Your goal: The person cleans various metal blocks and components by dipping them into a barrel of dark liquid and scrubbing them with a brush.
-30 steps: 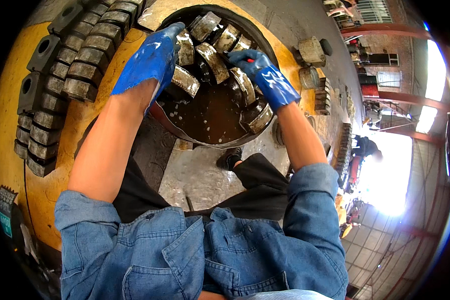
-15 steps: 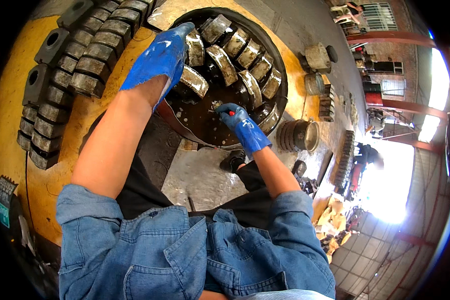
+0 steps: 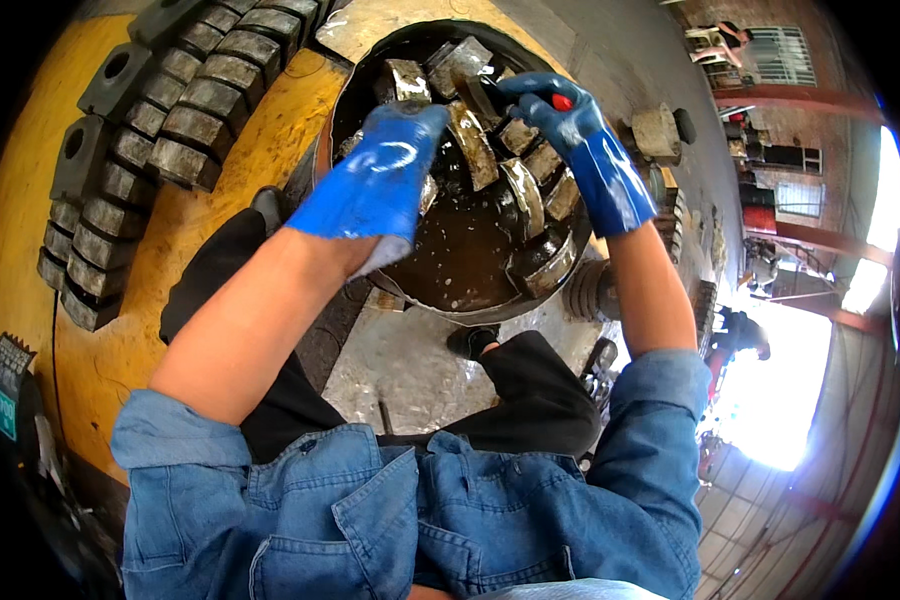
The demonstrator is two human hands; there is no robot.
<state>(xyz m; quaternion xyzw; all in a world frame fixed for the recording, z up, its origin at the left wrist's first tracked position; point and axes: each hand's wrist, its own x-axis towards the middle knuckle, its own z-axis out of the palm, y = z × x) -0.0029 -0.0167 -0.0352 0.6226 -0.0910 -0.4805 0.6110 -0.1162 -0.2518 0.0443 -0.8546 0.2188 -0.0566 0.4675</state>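
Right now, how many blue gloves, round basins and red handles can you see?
Blue gloves: 2, left hand and right hand
Round dark basin: 1
Red tool handle: 1
Total: 4

I see a bright daylight scene, lit mostly from above and from the right. A blown-out white opening (image 3: 785,400) at lower right washes out all detail there, and another glare strip (image 3: 875,255) burns along the right rim. The wet liquid in the basin (image 3: 450,260) throws small specular glints, as does the glove on my left hand (image 3: 380,180). My body casts a soft shadow over the floor (image 3: 400,360) beneath me. The fisheye bends straight edges hard toward the rim, with black vignette corners. The centre is sharp; the far background at right is small and soft.
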